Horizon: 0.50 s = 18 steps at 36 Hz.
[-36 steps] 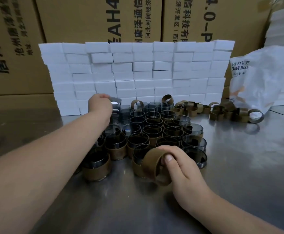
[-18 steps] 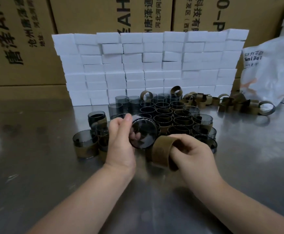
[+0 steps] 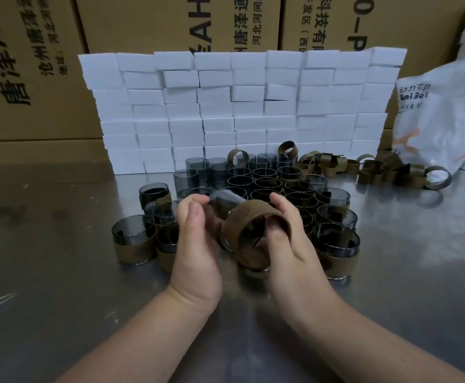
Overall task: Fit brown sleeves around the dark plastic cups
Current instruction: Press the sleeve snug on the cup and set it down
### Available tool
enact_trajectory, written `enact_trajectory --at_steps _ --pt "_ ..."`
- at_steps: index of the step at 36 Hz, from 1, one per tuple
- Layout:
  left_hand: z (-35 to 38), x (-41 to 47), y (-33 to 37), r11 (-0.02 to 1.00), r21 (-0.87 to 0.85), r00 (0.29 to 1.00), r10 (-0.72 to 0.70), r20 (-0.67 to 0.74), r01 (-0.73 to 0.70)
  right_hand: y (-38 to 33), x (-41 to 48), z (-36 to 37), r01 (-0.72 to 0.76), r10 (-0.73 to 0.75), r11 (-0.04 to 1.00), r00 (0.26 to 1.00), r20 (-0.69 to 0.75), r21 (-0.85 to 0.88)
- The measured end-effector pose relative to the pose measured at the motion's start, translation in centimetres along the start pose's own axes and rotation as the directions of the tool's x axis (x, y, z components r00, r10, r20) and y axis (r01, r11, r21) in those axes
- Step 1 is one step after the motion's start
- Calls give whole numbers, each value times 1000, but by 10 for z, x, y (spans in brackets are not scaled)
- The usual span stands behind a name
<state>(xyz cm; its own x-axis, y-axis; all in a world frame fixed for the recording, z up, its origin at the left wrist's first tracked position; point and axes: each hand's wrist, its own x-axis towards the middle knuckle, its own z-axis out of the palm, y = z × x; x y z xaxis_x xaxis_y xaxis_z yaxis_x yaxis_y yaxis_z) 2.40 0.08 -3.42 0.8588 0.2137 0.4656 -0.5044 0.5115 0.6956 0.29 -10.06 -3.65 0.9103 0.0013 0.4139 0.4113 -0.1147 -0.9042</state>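
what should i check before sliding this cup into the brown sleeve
1. Left hand grips the cup: ok
2. Right hand pinches the sleeve wall: ok
3. Sleeve mouth round, not flattened: ok
4. Cup lined up with the sleeve mouth: cannot tell, the cup is blurred
5. Bare table in front for setting it down: ok
6. Loose sleeves in supply at back right: ok
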Motion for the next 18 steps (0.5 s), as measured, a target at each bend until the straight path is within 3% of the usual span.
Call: enact_trajectory --at_steps 7,10,13,18 --pt "-3 -11 -5 997 74 990 18 141 -28 4 -5 -2 3 -3 1000 1000 26 4" --pt "-9 -13 -6 965 246 972 33 233 -92 3 -7 -3 -31 30 997 999 24 64" --pt "-11 -13 -4 812 531 946 76 315 -242 3 -8 -5 -44 44 993 999 3 109" --pt "-12 -17 -4 639 628 857 100 505 -444 4 -7 -7 -50 58 989 997 -50 138"
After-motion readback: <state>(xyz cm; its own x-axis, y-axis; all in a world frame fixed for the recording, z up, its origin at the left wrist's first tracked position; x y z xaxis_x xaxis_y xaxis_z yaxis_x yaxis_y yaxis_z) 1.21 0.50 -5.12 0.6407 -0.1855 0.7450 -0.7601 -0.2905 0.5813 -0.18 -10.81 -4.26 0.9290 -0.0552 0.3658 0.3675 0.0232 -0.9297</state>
